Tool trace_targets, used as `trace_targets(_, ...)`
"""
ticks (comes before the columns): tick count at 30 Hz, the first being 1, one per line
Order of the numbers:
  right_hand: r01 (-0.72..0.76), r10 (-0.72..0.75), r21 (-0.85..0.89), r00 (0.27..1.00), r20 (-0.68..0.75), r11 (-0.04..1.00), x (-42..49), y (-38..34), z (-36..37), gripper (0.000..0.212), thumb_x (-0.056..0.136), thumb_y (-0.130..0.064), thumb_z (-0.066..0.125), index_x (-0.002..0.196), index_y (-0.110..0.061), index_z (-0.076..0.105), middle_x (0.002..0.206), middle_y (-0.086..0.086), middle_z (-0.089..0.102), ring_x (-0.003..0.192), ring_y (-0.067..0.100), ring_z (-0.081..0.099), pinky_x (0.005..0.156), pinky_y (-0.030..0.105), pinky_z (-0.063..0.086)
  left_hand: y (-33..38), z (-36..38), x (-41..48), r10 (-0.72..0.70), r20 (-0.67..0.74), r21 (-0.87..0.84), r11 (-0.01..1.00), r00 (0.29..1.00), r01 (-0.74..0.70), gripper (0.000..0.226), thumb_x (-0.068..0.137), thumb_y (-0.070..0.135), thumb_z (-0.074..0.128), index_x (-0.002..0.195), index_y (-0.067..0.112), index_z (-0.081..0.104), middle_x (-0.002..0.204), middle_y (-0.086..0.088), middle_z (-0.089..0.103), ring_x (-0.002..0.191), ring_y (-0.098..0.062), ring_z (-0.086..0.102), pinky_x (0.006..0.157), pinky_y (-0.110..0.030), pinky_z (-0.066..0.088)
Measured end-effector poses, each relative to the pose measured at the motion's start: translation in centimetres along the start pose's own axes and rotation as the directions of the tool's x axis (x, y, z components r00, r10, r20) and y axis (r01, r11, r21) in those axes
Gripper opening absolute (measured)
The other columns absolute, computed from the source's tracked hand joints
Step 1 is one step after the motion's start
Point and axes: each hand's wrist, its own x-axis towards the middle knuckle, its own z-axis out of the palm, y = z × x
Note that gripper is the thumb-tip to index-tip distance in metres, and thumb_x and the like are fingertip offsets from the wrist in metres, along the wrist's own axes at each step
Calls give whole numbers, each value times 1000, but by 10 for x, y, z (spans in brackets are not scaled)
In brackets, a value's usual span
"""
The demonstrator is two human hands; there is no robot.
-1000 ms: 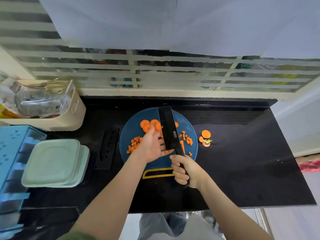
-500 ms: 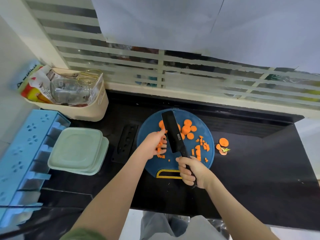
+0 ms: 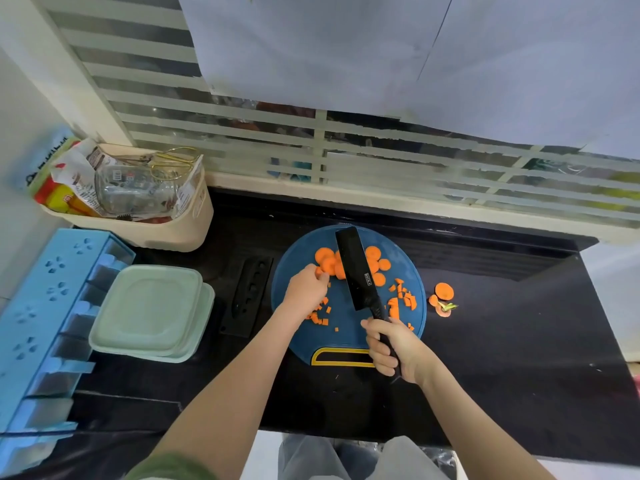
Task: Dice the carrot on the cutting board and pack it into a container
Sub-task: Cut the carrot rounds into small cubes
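Dicing was partway done. The round blue cutting board sat mid-worktop with the carrot on it in three lots:
- carrot rounds uncut at the far side
- diced pieces near the left wrist
- a second scatter of dice on the right half

The left hand was at the near edge of the rounds. Its fingers were curled onto the closest slices, apparently pinching them, probably to drag a few into line for cutting. The right hand had its fingers clenched round the handle of the black knife. The blade angled away over the middle of the board, between the rounds and the right-hand dice. I couldn't tell if the edge touched the board or hung just above it. It looked parked there so the left hand could work clear of it.

The carrot end scraps lay off the board on the worktop to the right, likely discards set apart from the usable pieces. The knife sheath lay flat just left of the board. Beyond it was the stack of pale green containers, lids on, within the left hand's reach for packing but not yet opened, so nothing was packed.

A cream basket of packets sat in the back left corner and a blue rack stood along the left edge, both out of the way
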Motion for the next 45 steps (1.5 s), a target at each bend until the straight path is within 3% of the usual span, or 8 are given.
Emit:
trace_targets(6,-18,16,-61,999,-33,998,-2,-3,-5,41,96,-19,54,57,-11,43,46,5,34,32,15,29,37,21,23,3,5,-4,176,14,473,866,984,-161,31,100,31,37,118,11,52,110,-13,52,104,-30,52,79,-39,45)
trace_targets(11,-1,-5,-90,998,-65,996,-5,-6,-7,38,96,-19,53,60,-11,42,46,5,34,31,15,28,36,20,25,15,8,-13,151,11,665,737,988,-120,36,99,28,37,127,12,52,123,-12,52,117,-35,47,100,-53,38)
trace_targets(15,40,-47,-74,994,-97,996,-12,-8,-16,38,96,-17,54,60,-11,42,48,6,33,32,16,27,35,20,25,29,14,-17,214,-21,727,674,977,-132,34,98,30,40,121,11,56,125,-11,51,116,-33,45,96,-47,37)
trace_targets(19,89,-93,-31,976,-195,996,-23,-9,-30,38,96,-15,52,60,-11,41,46,6,33,30,15,26,35,19,23,39,26,-14,408,69,666,660,910,-347,27,96,25,46,118,11,53,124,-12,47,110,-31,49,83,-40,44)
trace_targets(22,139,-144,-36,949,-279,990,-30,-6,-39,36,98,-16,50,63,-10,39,45,6,33,30,16,25,35,20,23,42,46,-14,386,246,548,701,889,-457,27,96,25,48,119,10,50,119,-11,51,104,-32,55,79,-41,47)
trace_targets(29,114,-156,-124,899,-409,986,-39,11,-44,26,102,-27,47,85,-8,44,47,6,35,32,17,28,33,22,28,41,89,-6,110,238,340,921,965,-189,24,96,22,52,109,2,50,110,-19,61,100,-36,61,80,-39,47)
trace_targets(37,19,-82,-129,862,-500,991,-30,30,-25,20,97,-26,45,89,-8,47,52,5,36,31,16,31,36,25,31,43,109,0,128,185,365,911,974,-189,21,93,14,53,109,0,51,109,-19,60,102,-35,57,70,-34,38)
trace_targets(45,-46,-47,-157,836,-547,987,-24,37,-8,19,98,-25,43,86,-12,51,62,8,44,35,15,37,37,24,36,42,114,-6,97,210,252,956,973,-150,15,92,11,51,104,1,51,100,-19,64,91,-36,63,73,-38,48)
